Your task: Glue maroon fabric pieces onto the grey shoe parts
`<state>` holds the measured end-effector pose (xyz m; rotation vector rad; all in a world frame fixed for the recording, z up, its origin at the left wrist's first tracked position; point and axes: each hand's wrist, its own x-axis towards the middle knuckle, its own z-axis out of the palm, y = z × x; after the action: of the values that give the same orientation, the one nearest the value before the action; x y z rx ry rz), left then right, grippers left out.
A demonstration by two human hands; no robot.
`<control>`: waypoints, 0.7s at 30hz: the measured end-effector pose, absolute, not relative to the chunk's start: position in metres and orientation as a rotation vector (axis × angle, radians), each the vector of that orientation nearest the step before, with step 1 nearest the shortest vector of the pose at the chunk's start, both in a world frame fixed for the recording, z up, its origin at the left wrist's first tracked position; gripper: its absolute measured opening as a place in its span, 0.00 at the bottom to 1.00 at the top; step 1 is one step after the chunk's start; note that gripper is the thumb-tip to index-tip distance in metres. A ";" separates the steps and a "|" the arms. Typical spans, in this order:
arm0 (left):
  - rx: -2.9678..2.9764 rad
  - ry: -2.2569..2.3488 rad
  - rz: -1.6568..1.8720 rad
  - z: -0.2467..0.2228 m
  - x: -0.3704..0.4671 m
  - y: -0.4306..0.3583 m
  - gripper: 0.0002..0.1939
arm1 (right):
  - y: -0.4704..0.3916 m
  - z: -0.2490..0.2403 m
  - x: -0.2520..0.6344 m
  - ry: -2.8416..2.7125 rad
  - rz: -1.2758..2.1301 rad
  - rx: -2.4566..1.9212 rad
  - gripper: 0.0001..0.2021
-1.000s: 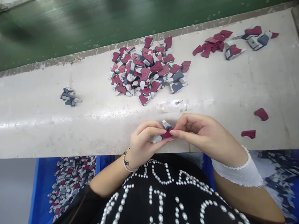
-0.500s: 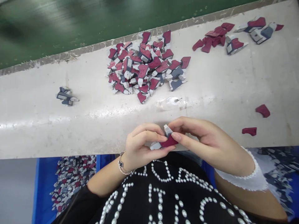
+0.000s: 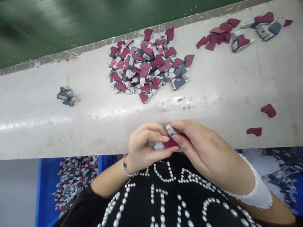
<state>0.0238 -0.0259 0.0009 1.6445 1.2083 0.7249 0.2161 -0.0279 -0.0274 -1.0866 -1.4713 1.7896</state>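
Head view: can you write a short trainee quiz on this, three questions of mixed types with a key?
1. True or false: the left hand and the right hand both touch the small maroon-and-white part.

2. On the bench, what lies left of the large mixed pile?
A) a yellow cup
B) a gray-and-white cluster
C) a pair of scissors

3. Fill in: the bracelet is worn on the ____ arm.

Key: 1 true; 2 B; 3 left
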 end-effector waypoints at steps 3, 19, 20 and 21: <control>1.596 1.216 0.758 -0.002 0.022 -0.029 0.17 | -0.027 -0.028 0.220 -1.516 1.818 -1.007 0.09; 1.635 1.248 0.407 0.022 0.025 -0.026 0.09 | -0.036 -0.025 0.226 -1.956 1.416 -0.907 0.19; 1.578 1.268 0.437 0.021 0.025 -0.028 0.09 | -0.036 -0.025 0.227 -1.969 1.406 -0.887 0.20; 1.519 1.290 0.456 0.020 0.025 -0.030 0.10 | -0.035 -0.025 0.227 -1.972 1.403 -0.868 0.21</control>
<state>0.0255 -0.0298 0.0203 1.5186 1.2898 0.4559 0.2274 -0.0351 -0.0248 -0.8676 -1.9724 1.4034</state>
